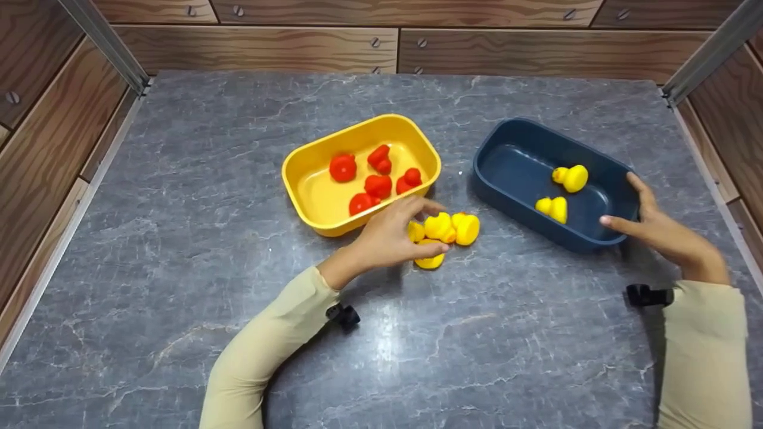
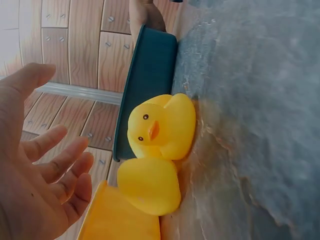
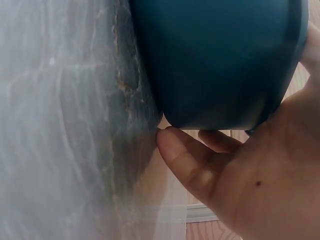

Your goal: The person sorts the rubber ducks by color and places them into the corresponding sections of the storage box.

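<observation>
Three ducks left of blue bin | your left hand reaches, fingers loose | right hand grips bin | next: pinch one duck.

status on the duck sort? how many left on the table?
Done: five red ducks sit in the yellow bin, two yellow ducks in the blue bin. In hand: left hand reaches a cluster of loose yellow ducks, about three, on the table; right hand steadies the blue bin. Left: that cluster.
</observation>
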A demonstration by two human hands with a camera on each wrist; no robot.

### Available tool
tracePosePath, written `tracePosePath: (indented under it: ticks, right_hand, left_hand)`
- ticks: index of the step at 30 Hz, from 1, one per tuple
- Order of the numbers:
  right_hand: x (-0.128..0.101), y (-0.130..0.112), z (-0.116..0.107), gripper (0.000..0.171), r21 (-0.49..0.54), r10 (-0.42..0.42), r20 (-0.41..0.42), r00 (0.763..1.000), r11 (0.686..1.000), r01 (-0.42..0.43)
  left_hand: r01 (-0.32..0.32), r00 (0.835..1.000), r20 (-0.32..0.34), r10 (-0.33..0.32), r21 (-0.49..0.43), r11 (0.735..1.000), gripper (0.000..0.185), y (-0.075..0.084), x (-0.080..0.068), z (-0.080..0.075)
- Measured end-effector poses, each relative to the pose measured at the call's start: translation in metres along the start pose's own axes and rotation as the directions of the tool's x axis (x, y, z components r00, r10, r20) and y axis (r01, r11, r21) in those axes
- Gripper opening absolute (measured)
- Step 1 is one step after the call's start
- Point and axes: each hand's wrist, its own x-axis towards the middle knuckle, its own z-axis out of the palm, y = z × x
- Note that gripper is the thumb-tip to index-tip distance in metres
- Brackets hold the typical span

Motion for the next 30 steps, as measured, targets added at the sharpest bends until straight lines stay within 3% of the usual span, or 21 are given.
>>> tracePosePath:
  ticks: [13,30]
  right_hand:
    - [0.000,0.001,0.000,0.101,-0.018,0.006,-0.004,1.000,1.000,-0.006]
    - [0.000,0.001,-0.001,0.101,-0.005,0.000,0.009,1.000,1.000,0.000]
  left_hand:
    - [-0.001,0.998,0.064,-0.010,0.175,0.984,0.050,-0.010,-0.009,0.004]
    - [-0.056,0.995,0.097,0.022,0.359,0.931,0.053,-0.014,-0.008,0.011]
